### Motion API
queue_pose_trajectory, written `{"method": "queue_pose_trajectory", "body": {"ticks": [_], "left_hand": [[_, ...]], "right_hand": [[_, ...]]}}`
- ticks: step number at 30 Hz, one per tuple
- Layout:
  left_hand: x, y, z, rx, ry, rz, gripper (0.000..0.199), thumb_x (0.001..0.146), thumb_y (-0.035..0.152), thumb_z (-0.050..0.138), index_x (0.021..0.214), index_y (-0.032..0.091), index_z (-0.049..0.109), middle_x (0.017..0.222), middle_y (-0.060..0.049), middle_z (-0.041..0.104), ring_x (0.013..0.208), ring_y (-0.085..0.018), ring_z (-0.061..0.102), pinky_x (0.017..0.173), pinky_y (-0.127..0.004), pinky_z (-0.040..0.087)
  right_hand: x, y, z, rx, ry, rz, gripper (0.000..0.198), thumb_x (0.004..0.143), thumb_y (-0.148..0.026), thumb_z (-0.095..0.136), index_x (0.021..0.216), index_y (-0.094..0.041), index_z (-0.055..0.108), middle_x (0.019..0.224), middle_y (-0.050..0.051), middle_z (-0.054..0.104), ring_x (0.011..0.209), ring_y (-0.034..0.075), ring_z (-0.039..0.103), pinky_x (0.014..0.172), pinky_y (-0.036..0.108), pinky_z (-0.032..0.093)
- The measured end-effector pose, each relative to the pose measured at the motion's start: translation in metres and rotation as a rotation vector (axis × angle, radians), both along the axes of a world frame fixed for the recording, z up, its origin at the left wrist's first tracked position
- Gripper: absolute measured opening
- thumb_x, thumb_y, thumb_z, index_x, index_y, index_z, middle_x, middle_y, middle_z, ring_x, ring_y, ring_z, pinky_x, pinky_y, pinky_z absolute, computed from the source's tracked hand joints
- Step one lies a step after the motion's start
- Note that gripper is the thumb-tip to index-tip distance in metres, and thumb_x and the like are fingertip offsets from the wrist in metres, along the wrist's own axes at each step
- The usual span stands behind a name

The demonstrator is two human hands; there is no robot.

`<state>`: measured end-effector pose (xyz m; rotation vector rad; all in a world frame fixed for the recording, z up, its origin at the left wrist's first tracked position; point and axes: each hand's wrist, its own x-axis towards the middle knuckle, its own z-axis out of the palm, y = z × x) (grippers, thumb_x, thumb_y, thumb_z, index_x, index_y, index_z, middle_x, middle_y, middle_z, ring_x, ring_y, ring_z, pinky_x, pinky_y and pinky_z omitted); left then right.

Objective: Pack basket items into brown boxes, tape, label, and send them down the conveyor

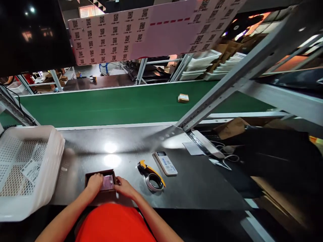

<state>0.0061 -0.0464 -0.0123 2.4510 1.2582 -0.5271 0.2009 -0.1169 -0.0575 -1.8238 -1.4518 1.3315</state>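
A small open cardboard box (87,176) lies on the metal table close to my body, with a pink packet (108,182) inside it. My left hand (95,183) reaches into the box, its fingers curled down at the packet's left end; the fingertips are partly hidden. At the box's right wall, my right hand (124,187) grips the edge between thumb and fingers. To the right lie a yellow and black tape dispenser (153,181) with a roll of tape and a white handheld device (166,163) with a small dark screen.
White plastic baskets (54,161) are stacked at the left, a labelled slip (31,170) inside the top one. Behind the table (83,141) runs a green conveyor belt (113,106) carrying a small parcel (183,98). A slanted metal post (214,90) and cables (227,161) stand right. A QR-code board (161,37) hangs above.
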Motion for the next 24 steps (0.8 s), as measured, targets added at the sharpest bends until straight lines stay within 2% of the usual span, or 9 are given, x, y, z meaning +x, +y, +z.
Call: {"method": "queue_pose_trajectory", "body": {"ticks": [2,4,8,10,12,16,18,21,24], "left_hand": [[-0.009,-0.002,0.006,0.044,-0.068,-0.003,0.043,0.101,0.010,0.039,0.136,0.016,0.064,0.136,-0.017,0.068,0.129,-0.030,0.063,0.108,-0.042,0.050],[-0.025,-0.009,0.008,0.124,-0.128,0.047,0.037,0.104,0.018,0.038,0.126,0.020,0.069,0.131,-0.015,0.067,0.128,-0.030,0.060,0.108,-0.043,0.048],[-0.060,-0.033,-0.002,0.357,-0.263,0.378,0.035,0.107,0.038,0.041,0.101,0.019,0.070,0.108,-0.014,0.065,0.105,-0.029,0.063,0.096,-0.041,0.053],[-0.067,-0.045,-0.008,0.357,-0.310,0.427,0.035,0.104,0.045,0.049,0.102,0.018,0.070,0.109,-0.014,0.064,0.104,-0.029,0.063,0.096,-0.041,0.054],[-0.067,-0.051,-0.010,0.310,-0.318,0.377,0.040,0.100,0.050,0.054,0.106,0.015,0.071,0.117,-0.017,0.063,0.109,-0.032,0.062,0.100,-0.043,0.053],[-0.059,-0.049,-0.001,0.234,-0.249,0.245,0.060,0.099,0.062,0.050,0.119,0.011,0.074,0.127,-0.023,0.065,0.122,-0.040,0.057,0.108,-0.051,0.046],[-0.056,-0.044,0.005,0.202,-0.202,0.184,0.068,0.100,0.064,0.044,0.121,0.008,0.076,0.127,-0.025,0.067,0.126,-0.043,0.055,0.109,-0.055,0.043],[-0.051,-0.034,0.010,0.129,-0.157,0.104,0.075,0.098,0.069,0.044,0.114,0.005,0.080,0.117,-0.029,0.071,0.125,-0.045,0.055,0.107,-0.056,0.042],[-0.040,-0.024,0.007,0.023,-0.110,-0.002,0.067,0.087,0.072,0.062,0.099,0.010,0.083,0.103,-0.026,0.075,0.121,-0.046,0.058,0.107,-0.056,0.040]], "right_hand": [[-0.001,-0.002,0.000,0.008,-0.011,0.007,0.040,0.079,-0.023,0.063,0.116,-0.011,0.071,0.098,0.010,0.080,0.082,0.024,0.072,0.074,0.032,0.054],[-0.002,-0.005,0.001,0.038,-0.052,-0.012,0.043,0.081,-0.029,0.066,0.120,-0.012,0.068,0.103,0.012,0.078,0.088,0.026,0.073,0.079,0.035,0.055],[-0.008,-0.018,0.001,0.205,-0.185,-0.055,0.039,0.092,-0.042,0.061,0.121,-0.016,0.064,0.117,0.015,0.070,0.102,0.030,0.069,0.095,0.043,0.053],[-0.017,-0.026,0.001,0.303,-0.230,-0.010,0.034,0.097,-0.041,0.055,0.120,-0.018,0.064,0.119,0.015,0.068,0.107,0.030,0.067,0.098,0.044,0.053],[-0.026,-0.031,0.001,0.352,-0.245,0.054,0.033,0.094,-0.039,0.060,0.120,-0.019,0.065,0.123,0.016,0.067,0.114,0.032,0.064,0.102,0.045,0.052],[-0.040,-0.026,0.004,0.294,-0.453,0.332,0.046,0.078,-0.037,0.080,0.118,-0.018,0.072,0.136,0.018,0.063,0.123,0.040,0.057,0.105,0.050,0.051],[-0.041,-0.019,0.006,0.262,-0.534,0.431,0.036,0.082,-0.032,0.076,0.115,-0.016,0.075,0.133,0.019,0.065,0.122,0.040,0.058,0.104,0.050,0.052],[-0.042,-0.011,0.003,0.256,-0.542,0.466,0.030,0.087,-0.024,0.068,0.113,-0.013,0.076,0.127,0.020,0.068,0.119,0.038,0.061,0.106,0.048,0.050],[-0.042,-0.009,-0.003,0.257,-0.555,0.483,0.030,0.085,-0.022,0.069,0.113,-0.013,0.076,0.125,0.020,0.069,0.120,0.038,0.061,0.107,0.047,0.049]]}}
